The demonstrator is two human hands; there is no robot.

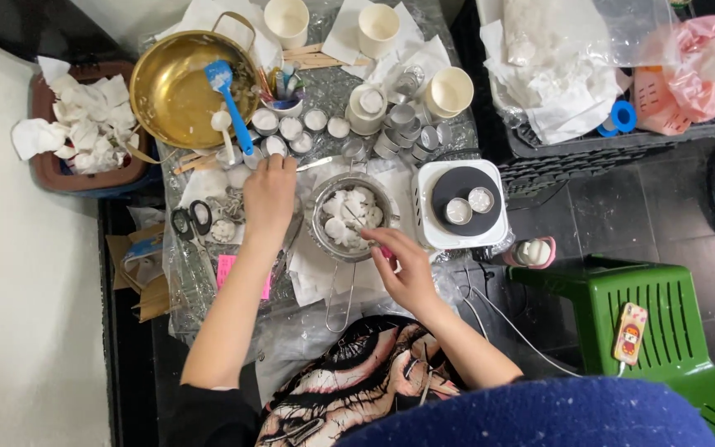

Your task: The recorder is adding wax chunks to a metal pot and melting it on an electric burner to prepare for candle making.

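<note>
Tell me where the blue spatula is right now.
In the head view, upper left: the blue spatula leans on the rim of the brass pot, handle pointing down toward the left hand.

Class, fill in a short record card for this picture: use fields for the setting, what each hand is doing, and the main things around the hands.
Setting: cluttered table covered in clear plastic, seen from above
Left hand: reaching to small round tins beside the brass pan
Right hand: at the rim of a metal strainer of white chunks, holding a small tool
Hot plate: white, two tins on top
In pan: blue spatula
Also: black scissors, green stool
</note>
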